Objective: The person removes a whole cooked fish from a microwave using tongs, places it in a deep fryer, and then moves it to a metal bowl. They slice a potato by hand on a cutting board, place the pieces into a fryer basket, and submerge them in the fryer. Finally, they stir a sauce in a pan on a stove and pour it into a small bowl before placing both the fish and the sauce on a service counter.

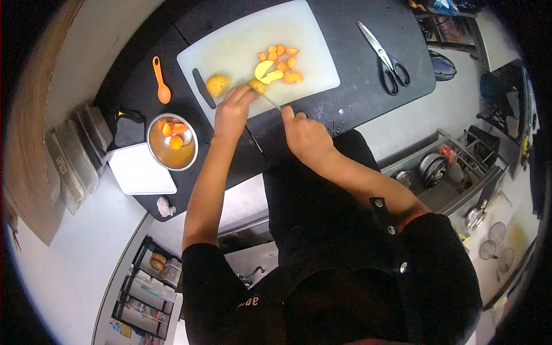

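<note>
On the white cutting board (224, 49), the fingertips of my left hand (233, 112) hold a potato piece (258, 86) near the front edge. My right hand (308, 133) grips a kitchen knife (271, 102), its handle hidden in my fist. The blade runs leftward across the potato piece, by my left fingertips. Pale yellow potato slices (263, 69) lie just beyond the blade. Farther back and to the right are several cut orange carrot chunks (280, 50). Another unpeeled potato piece (217, 85) rests left of my left hand, beside the board's dark handle slot (203, 88).
Scissors (384, 58) lie on the black table (345, 103) at right. To the left are an orange measuring spoon (161, 82), a metal bowl (195, 148) with carrot pieces in liquid, a white tray (142, 170) and a small tied plastic bag (164, 207).
</note>
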A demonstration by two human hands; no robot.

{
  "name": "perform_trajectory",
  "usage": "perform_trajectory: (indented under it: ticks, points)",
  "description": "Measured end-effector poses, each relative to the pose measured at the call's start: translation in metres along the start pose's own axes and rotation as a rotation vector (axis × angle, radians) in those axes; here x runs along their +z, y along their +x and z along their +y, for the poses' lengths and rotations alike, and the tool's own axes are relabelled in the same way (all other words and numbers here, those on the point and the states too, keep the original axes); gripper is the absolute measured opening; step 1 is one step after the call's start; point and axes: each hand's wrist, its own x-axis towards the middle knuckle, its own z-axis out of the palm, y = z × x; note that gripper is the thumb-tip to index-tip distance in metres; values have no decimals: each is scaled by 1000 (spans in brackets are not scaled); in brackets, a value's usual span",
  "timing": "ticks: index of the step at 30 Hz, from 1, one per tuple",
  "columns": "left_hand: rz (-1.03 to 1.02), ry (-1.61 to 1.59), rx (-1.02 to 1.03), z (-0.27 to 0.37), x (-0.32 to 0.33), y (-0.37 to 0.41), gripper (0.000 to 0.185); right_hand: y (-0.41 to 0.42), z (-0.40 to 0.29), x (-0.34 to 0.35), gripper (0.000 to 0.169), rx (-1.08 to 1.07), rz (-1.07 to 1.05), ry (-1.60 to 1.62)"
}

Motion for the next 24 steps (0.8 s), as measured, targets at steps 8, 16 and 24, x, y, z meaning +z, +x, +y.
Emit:
perform_trajectory:
  ticks: [8,16,24]
  points:
    - [53,-22,-15,-4,6,-1,17,6,1,-19,9,-4,-151,-14]
    - [64,-47,-20,-6,5,-3,18,31,27,14,14,-118,-12,99]
    - [-76,-153,-172,-7,-7,12,35,-9,44,-23,14,-37,-28,135]
